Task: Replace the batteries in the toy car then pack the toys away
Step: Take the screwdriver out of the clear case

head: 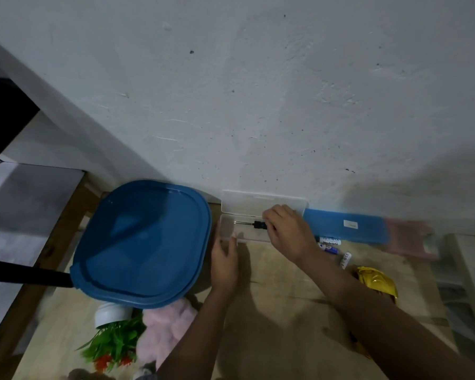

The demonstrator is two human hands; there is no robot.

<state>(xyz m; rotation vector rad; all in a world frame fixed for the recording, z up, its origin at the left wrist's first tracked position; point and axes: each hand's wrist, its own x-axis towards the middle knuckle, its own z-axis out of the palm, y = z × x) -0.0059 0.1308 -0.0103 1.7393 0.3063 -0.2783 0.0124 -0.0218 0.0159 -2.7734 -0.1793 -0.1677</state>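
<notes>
Wall [258,105]: white rough plaster flecked with dark specks, rising from the back edge of the tabletop.
Tabletop [280,297]: pale wood with visible grain.
Right hand [285,231]: stretched toward the back edge with its knuckles up. The fingers are curled round the black handle of the screwdriver [259,225].
Left hand [224,259]: palm down at the near left corner of the clear case [228,226]. The fingers are nearly straight and their tips touch the front wall, gripping nothing.
Screwdriver: lies inside the clear case, its thin metal shaft pointing left.
Clear case: a thin transparent plastic box standing open at the back edge, its lid leaning against the wall.
Blue lid [143,242]: a large smooth rounded square at the back left, just beside the case.
Blue flat box [346,224]: a matte rectangle with a small white label, right of the case along the back edge.
Batteries [329,240]: small blue-and-white cylinders lying loose in front of the flat box, close to the right wrist.
Yellow toy [376,281]: glossy, toward the right edge and partly hidden by the right forearm. Its exact form cannot be made out.
Pink plush toy [167,327]: fuzzy, at the front left under the lid's rim.
Plastic plant [115,344]: green leaves with a white pot, beside the plush toy.
</notes>
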